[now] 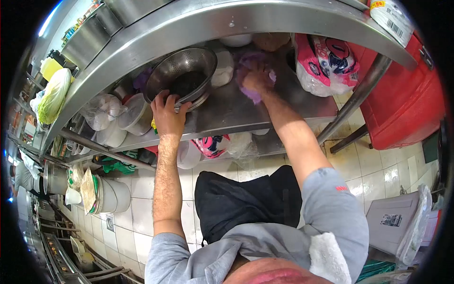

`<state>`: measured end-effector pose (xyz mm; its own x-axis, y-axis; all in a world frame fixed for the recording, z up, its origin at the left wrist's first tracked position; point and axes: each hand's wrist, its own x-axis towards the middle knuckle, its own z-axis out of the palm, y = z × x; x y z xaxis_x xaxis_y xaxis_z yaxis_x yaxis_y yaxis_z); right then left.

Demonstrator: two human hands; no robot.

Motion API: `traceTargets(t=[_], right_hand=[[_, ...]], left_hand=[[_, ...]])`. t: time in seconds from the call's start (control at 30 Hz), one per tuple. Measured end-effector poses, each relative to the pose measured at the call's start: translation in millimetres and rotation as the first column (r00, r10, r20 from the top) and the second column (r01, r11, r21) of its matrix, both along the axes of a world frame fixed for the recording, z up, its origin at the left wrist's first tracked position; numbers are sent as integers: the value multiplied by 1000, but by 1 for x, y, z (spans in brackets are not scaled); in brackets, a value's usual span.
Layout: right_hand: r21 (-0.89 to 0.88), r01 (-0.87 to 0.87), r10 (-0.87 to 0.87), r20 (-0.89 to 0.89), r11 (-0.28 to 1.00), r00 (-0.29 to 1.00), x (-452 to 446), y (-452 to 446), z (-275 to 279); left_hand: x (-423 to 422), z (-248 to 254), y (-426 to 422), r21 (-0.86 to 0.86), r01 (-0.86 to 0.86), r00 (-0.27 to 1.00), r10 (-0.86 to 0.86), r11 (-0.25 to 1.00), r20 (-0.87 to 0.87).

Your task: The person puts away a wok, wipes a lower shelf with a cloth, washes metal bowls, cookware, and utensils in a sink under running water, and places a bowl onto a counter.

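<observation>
My left hand [169,116] is closed on the near rim of a perforated metal colander [208,61], which leans tilted on the steel lower shelf [231,106]. Its thumb rests near the rim of another metal bowl below. Farther right, my right hand [257,79] presses a crumpled purple cloth [250,93] against the shelf; its fingertips are partly lost in shadow and cloth. A white container [223,71] sits between the colander and the cloth. To the right of the cloth is a pink printed plastic bag [326,64].
Above the shelf runs the steel tabletop edge [227,19]. A metal table leg [354,99] and a red bin [402,94] stand at right. Lidded tubs [136,116] and bagged items crowd the shelf's left. White buckets [113,195] stand on the tiled floor.
</observation>
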<state>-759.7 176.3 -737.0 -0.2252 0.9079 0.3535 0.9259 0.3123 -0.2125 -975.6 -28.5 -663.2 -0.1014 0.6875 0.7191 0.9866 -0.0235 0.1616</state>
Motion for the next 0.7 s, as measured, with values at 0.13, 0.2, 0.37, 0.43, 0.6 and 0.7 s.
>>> traceTargets(t=[0.13,0.2,0.37,0.43,0.6,0.7], right_hand=[[61,-361,363,-30,931,931,-1,-113,14],[96,-488,491,-5,867,871,-11,-151,17],[139,-557,562,0,819,827,0,-160,3],[75,-510,508,48,857,860,41,-155,8],[107,-339,331,86,935,940,82,-97,2],[-57,-120,126,118,991,985,48,-28,5]], left_hand=[[-1,-13,12,104,50,997,-57,993,58],[14,-9,16,165,11,1000,-11,986,0],[58,2,1,400,-161,974,211,902,-83],[61,-13,-10,234,114,992,-98,966,-77],[52,-40,-19,306,34,999,-28,951,-24],[36,-47,-12,275,-52,999,46,960,28]])
